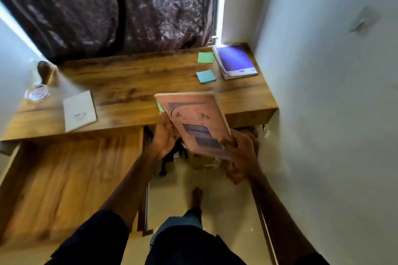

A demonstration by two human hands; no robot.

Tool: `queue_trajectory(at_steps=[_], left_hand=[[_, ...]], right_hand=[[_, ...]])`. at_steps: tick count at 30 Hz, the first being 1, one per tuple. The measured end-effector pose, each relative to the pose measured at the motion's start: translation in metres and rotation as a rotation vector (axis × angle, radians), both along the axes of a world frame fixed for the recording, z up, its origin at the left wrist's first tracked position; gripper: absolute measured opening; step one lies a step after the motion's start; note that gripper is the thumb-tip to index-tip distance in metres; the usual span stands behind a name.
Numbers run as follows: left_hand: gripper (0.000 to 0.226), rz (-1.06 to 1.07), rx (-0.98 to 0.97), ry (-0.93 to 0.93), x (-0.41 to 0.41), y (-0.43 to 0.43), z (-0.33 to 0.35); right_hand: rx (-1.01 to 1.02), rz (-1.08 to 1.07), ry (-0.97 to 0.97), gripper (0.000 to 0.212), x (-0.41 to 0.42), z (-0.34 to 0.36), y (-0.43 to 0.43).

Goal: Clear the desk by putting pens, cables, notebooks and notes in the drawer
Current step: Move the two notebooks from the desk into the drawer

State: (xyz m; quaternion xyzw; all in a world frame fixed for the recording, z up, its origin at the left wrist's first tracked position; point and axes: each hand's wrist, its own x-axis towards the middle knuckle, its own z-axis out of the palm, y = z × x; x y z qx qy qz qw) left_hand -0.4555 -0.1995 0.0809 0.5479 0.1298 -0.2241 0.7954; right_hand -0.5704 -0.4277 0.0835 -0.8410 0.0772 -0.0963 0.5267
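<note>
Left hand (164,136) grips the left edge of the pink notebook (193,122), fingers curled round it. Right hand (241,153) clamps the near right corner. The notebook is held tilted in the air over the front edge of the wooden desk (133,79), clear of the surface. Its cover carries dark printed panels; the lettering is blurred and not legible. A green sticky note (160,107) shows just behind its left edge.

On the desk:
- White notebook (79,109) at left, cover mark unreadable.
- Purple notebook (237,61) in the far right corner, label strip illegible.
- Green note (205,57) and blue sticky pad (206,76) just beside the purple notebook.
- Glass ashtray (36,92) at far left.
</note>
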Motion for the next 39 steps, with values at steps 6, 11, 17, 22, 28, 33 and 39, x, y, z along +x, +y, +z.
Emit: queue_trajectory(at_steps=[6, 11, 17, 22, 28, 33, 39], left_hand=[[0.037, -0.099, 0.337, -0.049, -0.064, 0.074, 0.009], [0.031, -0.06, 0.398, -0.034, -0.089, 0.128, 0.018], [0.032, -0.009, 0.497, -0.057, -0.079, 0.191, -0.002], [0.027, -0.008, 0.56, -0.009, -0.051, 0.264, -0.032], [0.029, -0.152, 0.521, -0.005, -0.017, 0.382, -0.054], [0.033, -0.274, 0.528, 0.093, 0.005, 0.491, -0.079], [0.027, -0.296, 0.639, 0.145, 0.017, 0.58, -0.119]], right_hand=[[0.217, -0.03, 0.077, 0.022, -0.006, 0.001, 0.059], [0.342, 0.022, 0.139, 0.024, -0.008, -0.012, 0.109], [0.421, 0.142, 0.335, 0.02, -0.001, -0.027, 0.169], [0.318, 0.251, 0.445, 0.03, 0.019, -0.051, 0.237], [0.305, 0.186, 0.618, 0.022, 0.047, -0.07, 0.36], [0.274, 0.178, 0.737, 0.029, 0.06, -0.086, 0.452], [0.2, 0.198, 0.867, 0.038, 0.08, -0.108, 0.536]])
